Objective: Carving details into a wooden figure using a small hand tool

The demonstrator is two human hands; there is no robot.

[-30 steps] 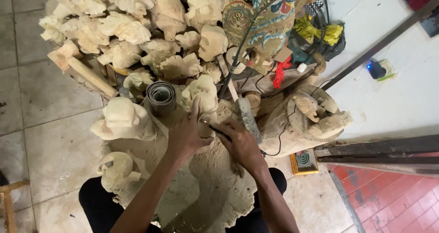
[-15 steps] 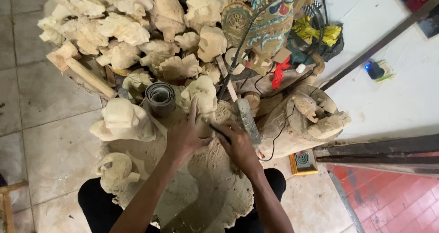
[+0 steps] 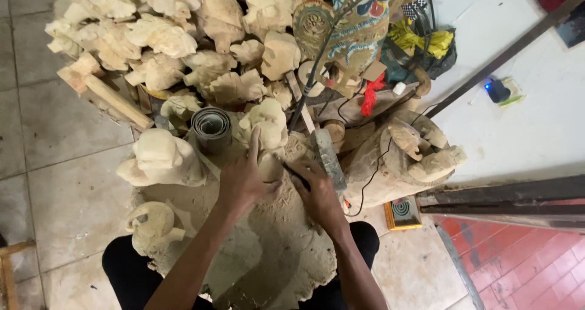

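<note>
Our left hand [image 3: 244, 179] presses flat on the pale wood carving [image 3: 274, 249], its grip loose; our right hand's [image 3: 317, 191] grip clasps a dark tool [image 3: 294, 175]

A single head-worn camera looks steeply down, almost straight, over the person's forearms onto the large pale carved wooden slab [image 3: 268, 249] on their lap, close in. It faces a heap of pale unpainted wooden carvings [image 3: 164, 42]; upper-right corner details seem blurred.

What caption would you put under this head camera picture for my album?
Two hands, left hand and right hand, work a pale wooden carving beside a heap of rough carvings.
</note>
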